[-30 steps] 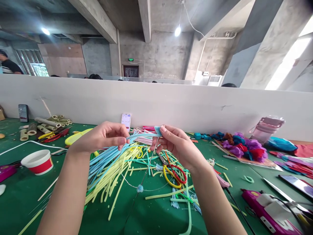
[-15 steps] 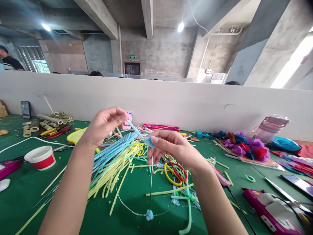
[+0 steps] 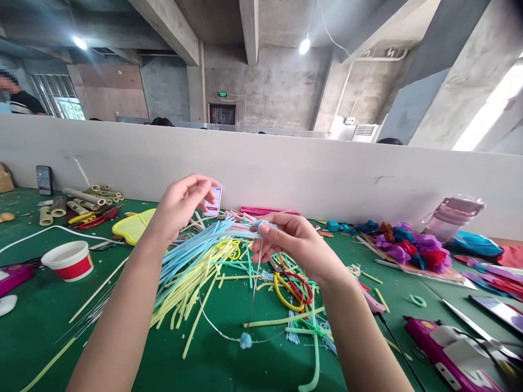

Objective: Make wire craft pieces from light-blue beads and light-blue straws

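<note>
My right hand (image 3: 292, 239) pinches a light blue pipe cleaner (image 3: 241, 234) between thumb and fingers, its free end reaching out to the left. A thin wire stem (image 3: 255, 288) hangs down below those fingers; its upper end is hidden by them. Below, a small fuzzy blue ball (image 3: 245, 341) sits on a thin pale wire that curves above the table. My left hand (image 3: 186, 204) is raised over the pile, fingers loosely bent and apart, holding nothing. Under it lie bundles of blue pipe cleaners (image 3: 196, 253) and yellow-green pipe cleaners (image 3: 183, 294).
Red-and-yellow-handled scissors (image 3: 300, 296) lie right of centre. A paper cup (image 3: 68, 261), bamboo pieces (image 3: 87, 198) and a yellow tray (image 3: 134, 226) are at left. A phone (image 3: 213, 201) leans on the white partition (image 3: 261, 169). Power strip (image 3: 449, 348) and pink bottle (image 3: 455, 218) stand right.
My left hand has let go of the blue pipe cleaner's end and moved slightly up and left. The pipe cleaner now points more level. The blue ball has swung up a little.
</note>
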`<state>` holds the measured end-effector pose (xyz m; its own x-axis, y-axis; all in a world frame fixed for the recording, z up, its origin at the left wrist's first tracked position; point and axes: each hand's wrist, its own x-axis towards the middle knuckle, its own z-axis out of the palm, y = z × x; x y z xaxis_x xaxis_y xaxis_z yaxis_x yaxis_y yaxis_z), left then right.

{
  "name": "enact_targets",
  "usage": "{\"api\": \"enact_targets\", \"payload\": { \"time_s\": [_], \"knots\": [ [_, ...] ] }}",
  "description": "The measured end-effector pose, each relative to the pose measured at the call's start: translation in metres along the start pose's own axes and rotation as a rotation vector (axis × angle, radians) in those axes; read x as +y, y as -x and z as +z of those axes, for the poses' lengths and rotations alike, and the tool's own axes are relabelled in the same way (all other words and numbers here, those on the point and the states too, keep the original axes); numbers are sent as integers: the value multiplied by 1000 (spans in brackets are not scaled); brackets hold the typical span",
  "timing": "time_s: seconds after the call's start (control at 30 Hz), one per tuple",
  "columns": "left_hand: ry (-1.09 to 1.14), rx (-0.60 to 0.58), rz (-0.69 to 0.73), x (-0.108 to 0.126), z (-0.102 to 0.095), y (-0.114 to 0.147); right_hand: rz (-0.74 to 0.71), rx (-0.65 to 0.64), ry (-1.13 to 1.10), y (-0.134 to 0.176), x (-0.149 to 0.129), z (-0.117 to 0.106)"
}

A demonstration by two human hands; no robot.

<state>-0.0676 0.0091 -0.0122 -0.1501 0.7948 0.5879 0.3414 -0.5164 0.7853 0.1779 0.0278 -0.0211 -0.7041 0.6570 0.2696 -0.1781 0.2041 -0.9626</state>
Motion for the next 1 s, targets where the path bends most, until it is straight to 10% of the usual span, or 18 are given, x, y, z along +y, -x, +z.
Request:
{"api": "enact_targets", "payload": {
  "time_s": [0.2,0.5,0.63,0.77,1.0],
  "knots": [
    [-71,-489,-59,6,13,9,-37,27,-17,-4,5,-2],
    [12,-461,81,19,37,22,-52,61,-33,-3,4,1],
    [-49,-476,79,19,22,18,-47,132,-75,0,-2,-2],
    [50,-210,74,15,-5,14,-68,186,-93,3,-5,-8],
    [119,-411,23,22,-15,20,-64,236,-63,2,-4,-13]
  ]
}}
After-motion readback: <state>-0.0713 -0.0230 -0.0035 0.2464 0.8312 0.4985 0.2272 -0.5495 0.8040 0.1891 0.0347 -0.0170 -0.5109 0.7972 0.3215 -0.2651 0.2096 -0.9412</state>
